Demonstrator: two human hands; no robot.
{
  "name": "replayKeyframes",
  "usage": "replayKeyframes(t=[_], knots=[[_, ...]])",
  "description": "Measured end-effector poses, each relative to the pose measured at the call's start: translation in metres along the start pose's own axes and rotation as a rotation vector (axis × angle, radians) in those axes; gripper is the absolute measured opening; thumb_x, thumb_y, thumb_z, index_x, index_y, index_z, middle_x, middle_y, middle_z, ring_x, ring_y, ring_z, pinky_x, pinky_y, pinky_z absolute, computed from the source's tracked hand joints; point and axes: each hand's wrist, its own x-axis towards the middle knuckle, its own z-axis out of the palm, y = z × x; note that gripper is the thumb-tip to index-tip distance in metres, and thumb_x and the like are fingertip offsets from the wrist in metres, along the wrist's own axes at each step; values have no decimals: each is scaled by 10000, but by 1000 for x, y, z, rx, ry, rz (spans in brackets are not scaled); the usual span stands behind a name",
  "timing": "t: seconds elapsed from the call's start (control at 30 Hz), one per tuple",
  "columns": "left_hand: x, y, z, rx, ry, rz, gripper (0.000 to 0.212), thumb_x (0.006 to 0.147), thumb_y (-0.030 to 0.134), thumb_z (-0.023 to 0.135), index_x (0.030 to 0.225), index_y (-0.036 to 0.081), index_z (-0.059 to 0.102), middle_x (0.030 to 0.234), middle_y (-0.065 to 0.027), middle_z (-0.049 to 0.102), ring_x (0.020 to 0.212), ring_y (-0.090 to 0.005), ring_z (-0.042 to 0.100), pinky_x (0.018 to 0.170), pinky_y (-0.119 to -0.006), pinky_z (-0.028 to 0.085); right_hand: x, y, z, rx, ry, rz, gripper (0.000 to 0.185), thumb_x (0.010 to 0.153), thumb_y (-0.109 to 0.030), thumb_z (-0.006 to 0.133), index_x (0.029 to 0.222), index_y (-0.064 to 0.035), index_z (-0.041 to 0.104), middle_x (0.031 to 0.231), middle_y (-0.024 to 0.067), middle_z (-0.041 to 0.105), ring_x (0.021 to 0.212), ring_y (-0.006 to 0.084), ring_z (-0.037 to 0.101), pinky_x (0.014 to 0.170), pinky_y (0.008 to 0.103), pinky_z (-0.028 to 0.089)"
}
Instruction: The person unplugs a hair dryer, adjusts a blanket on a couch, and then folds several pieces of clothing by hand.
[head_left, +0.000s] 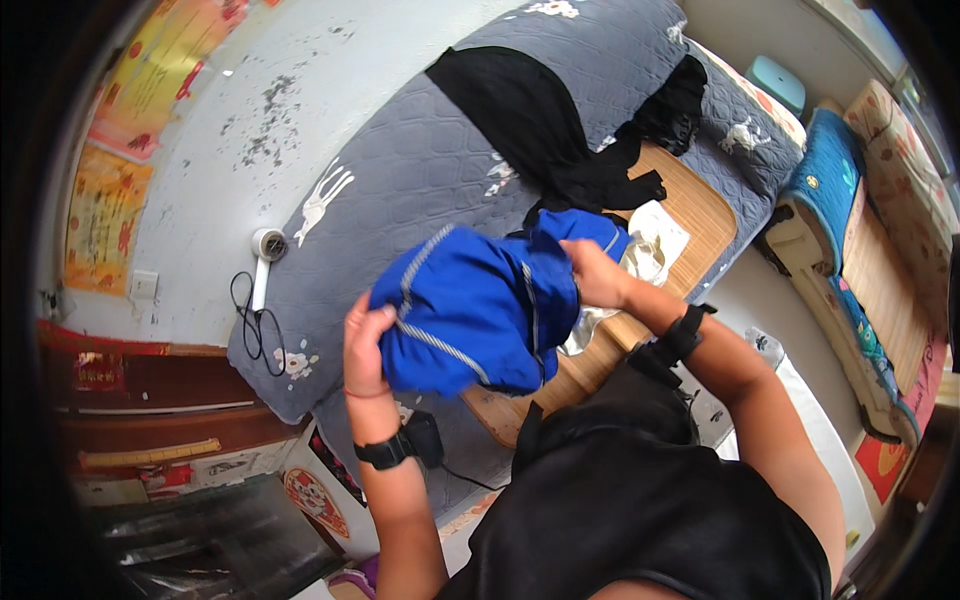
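A blue garment (465, 307) with grey-and-white trim hangs bunched between my two hands, above a wooden board (600, 352) on the bed. My left hand (366, 341) grips its left edge, thumb on top. With the fingers partly hidden in the cloth, my right hand (596, 274) holds the other side near a fold. Shiny white cloth (656, 244) lies on the board, just beyond my right hand. Black clothing (517, 105) is spread over the bed farther off, one end lying on the board. A smaller black lace piece (667, 109) rests near the pillow.
A grey quilted cover (375, 172) spreads over the bed along the stained wall. At its left edge lies a white hair dryer (261, 266) with a looped black cord. A cushioned bench (847, 247) stands to the right, and a light-blue stool (776, 84) at the far end.
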Motion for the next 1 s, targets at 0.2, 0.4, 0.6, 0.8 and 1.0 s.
replayKeyframes(t=[0.2,0.4,0.6,0.8,1.0], knots=[[5,-18,-73,618,459,282,329,851,182,614,1115,-5,550,1005,-98,612,867,-146,582,742,-242,460,46,-76,2,363,21,269,292,943,-187,423,892,40,600,739,-23,563,693,51,464,627,237,431],[-36,-11,37,584,-3,247,880,673,268,799,1330,2,278,1197,-214,462,1074,-288,505,890,-378,435,51,-121,21,374,-55,277,435,954,-366,428,772,-6,591,697,-60,515,640,26,415,571,219,391],[-24,-33,27,570,92,411,266,792,57,641,1037,-38,602,915,-136,657,832,-153,623,768,-261,479,62,-151,34,269,-48,91,446,945,-392,442,629,-88,522,594,-106,390,551,10,318,457,210,276],[-43,6,-18,-16,143,78,223,904,158,549,1005,-32,607,963,-75,634,850,-121,586,789,-247,464,63,-134,-32,162,148,170,445,902,-418,525,591,-98,523,566,-112,348,518,13,280,431,221,243],[-53,44,-4,59,139,258,181,895,146,564,949,-19,615,868,-9,607,767,-74,535,714,-211,427,39,-137,-33,81,7,149,421,895,-419,528,744,-30,579,686,-44,491,655,45,431,590,225,394]])
